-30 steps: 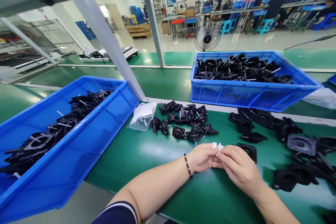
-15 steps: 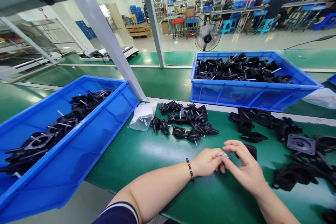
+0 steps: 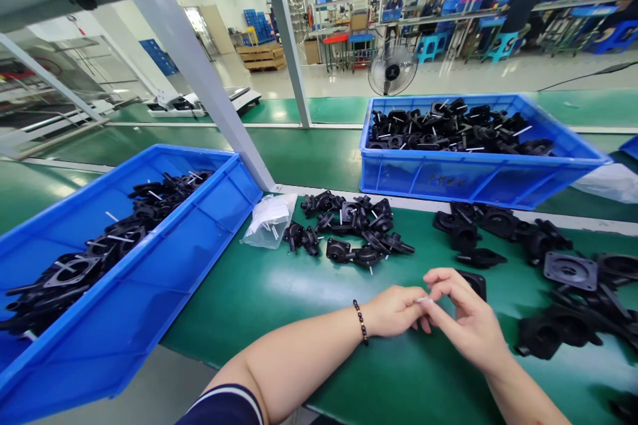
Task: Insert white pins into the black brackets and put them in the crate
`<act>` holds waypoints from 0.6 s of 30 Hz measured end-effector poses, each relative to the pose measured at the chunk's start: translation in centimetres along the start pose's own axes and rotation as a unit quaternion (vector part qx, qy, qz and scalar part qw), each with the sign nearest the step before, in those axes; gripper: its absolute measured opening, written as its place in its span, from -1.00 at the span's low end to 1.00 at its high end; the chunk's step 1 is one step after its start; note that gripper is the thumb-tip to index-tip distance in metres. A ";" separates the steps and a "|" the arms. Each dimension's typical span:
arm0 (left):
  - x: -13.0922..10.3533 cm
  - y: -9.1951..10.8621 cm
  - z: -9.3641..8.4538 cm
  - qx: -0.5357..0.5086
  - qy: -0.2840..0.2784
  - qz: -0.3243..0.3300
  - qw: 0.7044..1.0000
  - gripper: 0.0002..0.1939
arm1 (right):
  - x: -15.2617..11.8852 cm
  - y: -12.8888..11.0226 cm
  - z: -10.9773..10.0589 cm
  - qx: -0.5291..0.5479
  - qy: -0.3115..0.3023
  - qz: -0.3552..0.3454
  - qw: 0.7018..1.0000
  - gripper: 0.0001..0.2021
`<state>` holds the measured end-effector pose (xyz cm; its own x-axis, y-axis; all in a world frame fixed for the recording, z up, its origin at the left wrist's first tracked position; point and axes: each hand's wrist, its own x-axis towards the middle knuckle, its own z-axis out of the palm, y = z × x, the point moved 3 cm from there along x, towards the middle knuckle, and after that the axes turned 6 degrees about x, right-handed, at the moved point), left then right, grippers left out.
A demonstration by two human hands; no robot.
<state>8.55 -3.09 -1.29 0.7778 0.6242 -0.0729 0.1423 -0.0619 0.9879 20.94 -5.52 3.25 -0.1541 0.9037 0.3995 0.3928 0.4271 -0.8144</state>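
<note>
My left hand [image 3: 396, 311], with a beaded bracelet at its wrist, is closed just above the green tabletop. A small white pin [image 3: 423, 299] lies at its fingertips. My right hand [image 3: 466, 322] meets it there, thumb and fingers pinched on the same pin. Whether more pins sit inside the left hand is hidden. Behind the right hand lies a square-flanged black plastic part [image 3: 476, 285], partly covered. Farther back is a cluster of black parts [image 3: 356, 229], several with white pins sticking out. More black parts [image 3: 571, 272] are spread on the right.
A clear bag of white pins [image 3: 269, 219] rests beside the left blue crate [image 3: 199, 226], which holds black parts. Another blue crate [image 3: 478, 179] full of them stands at the back. A grey post [image 3: 199, 66] rises behind the bag. Beyond are a fan [image 3: 392, 72] and people at benches.
My right fingertips have drawn in closer around the white pin at the left fingertips. The black parts and crates have stayed in place.
</note>
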 end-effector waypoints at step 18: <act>0.7 -0.8 -1.3 -0.509 0.063 -0.099 0.853 -0.68 | 0.7 -0.9 1.2 -0.143 -0.065 -0.201 0.967 -0.78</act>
<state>8.23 -1.58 -1.98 0.7186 0.6272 -0.3005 -0.3921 0.7222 0.5697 19.43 -5.27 3.77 -0.4520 0.6703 0.5885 0.5083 0.7357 -0.4476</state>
